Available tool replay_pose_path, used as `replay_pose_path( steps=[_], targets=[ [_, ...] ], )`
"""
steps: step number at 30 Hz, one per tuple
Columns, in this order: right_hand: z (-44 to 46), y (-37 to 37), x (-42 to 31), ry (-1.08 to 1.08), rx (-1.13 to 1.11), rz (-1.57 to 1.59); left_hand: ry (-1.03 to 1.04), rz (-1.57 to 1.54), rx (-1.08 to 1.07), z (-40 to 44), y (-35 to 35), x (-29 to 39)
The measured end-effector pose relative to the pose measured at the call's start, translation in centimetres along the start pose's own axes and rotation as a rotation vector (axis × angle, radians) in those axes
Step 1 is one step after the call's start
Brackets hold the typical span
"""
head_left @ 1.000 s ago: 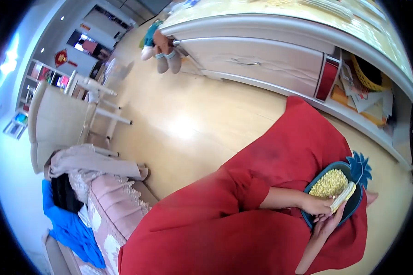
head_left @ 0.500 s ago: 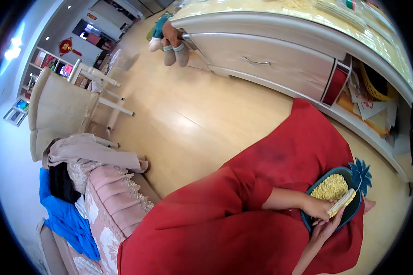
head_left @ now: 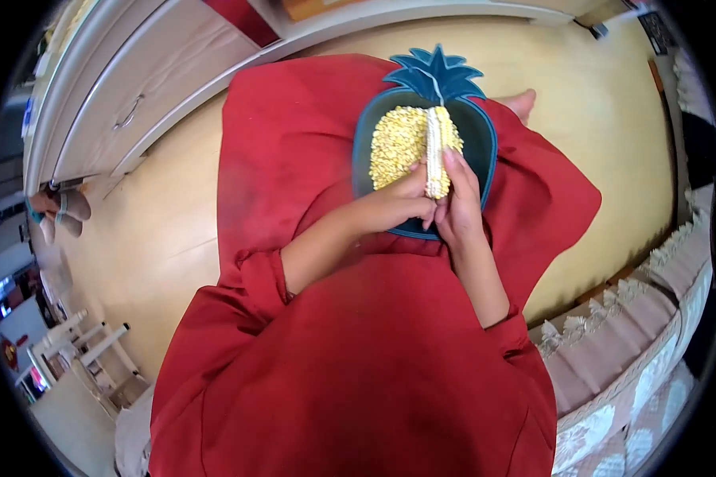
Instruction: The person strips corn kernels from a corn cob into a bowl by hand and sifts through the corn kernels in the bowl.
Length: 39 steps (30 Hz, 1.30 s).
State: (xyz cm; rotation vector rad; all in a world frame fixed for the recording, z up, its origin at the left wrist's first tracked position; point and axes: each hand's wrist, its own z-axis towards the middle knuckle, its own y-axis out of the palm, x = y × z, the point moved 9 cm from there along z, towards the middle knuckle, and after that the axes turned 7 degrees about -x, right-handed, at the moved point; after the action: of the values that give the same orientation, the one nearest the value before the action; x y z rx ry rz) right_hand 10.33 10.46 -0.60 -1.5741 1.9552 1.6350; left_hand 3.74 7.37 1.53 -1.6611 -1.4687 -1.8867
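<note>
At upper left, a pale cabinet (head_left: 171, 79) with a curved metal handle (head_left: 130, 111) on the drawer front. Just past the lower end of the cabinet, a small grey-brown bundle (head_left: 71, 208), too blurred to name. At lower left, a white chair (head_left: 71, 405), tilted in the view and partly cut off by the dark edge. Next, pale yellow floor (head_left: 167, 246), then a red garment (head_left: 286, 159) spread broadly across the lap, with sleeves pushed back to bare both forearms.

On the garment, beyond the knees' folds, a dark teal bowl (head_left: 477, 139) in the outline of a pineapple, with the leafy crown (head_left: 455, 75) pointing away from the body. In the left part of the bowl, a heap of loose yellow kernels (head_left: 394, 143).

Over the near side of the bowl, the left hand (head_left: 402, 200), fingers bent in a narrow grip against the lower left side of the corn cob (head_left: 433, 151); cannot tell whether pinching or only pressing. Holds the cob lengthwise above the bowl, just right of the heap: bare white rows along the left, yellow rows along the right. Around its lower right side, the right hand (head_left: 463, 203), grip closed on the cob, thumb laid along the yellow rows.

Beyond the bowl to the right, a bare foot (head_left: 521, 103) on the floor. At far right, a pink sofa (head_left: 612, 342) with lace trim (head_left: 585, 322).
</note>
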Motion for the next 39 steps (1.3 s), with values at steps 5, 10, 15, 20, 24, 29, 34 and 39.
replay_pose_path(
  steps=[5,10,15,20,24,29,34,39],
  targets=[
    [0.0,-0.4,-0.2,0.026,-0.02,0.003,-0.036,0.034,0.041,0.2,0.2,0.0],
    [0.0,0.7,-1.0,-0.05,0.03,0.022,-0.004,0.082,0.085,0.3,0.2,0.6],
    [-0.5,0.8,-0.7,0.008,0.012,0.02,-0.133,0.094,0.002,-0.2,0.2,-0.5],
    [-0.3,0.0,-0.2,0.037,-0.083,-0.02,-0.126,0.089,0.053,-0.3,0.2,0.1],
    [-0.2,0.0,0.0,0.042,-0.106,-0.036,-0.13,0.073,0.034,-0.2,0.0,-0.2],
    [-0.5,0.8,-0.7,0.036,0.002,0.012,-0.133,0.073,0.021,0.2,0.1,-0.3],
    [-0.4,0.0,-0.1,0.063,0.007,-0.017,-0.083,0.095,0.01,0.6,0.4,-0.4],
    [0.2,-0.8,0.4,0.028,-0.003,0.027,-0.029,0.179,0.075,0.4,-0.1,-0.6]
  ],
)
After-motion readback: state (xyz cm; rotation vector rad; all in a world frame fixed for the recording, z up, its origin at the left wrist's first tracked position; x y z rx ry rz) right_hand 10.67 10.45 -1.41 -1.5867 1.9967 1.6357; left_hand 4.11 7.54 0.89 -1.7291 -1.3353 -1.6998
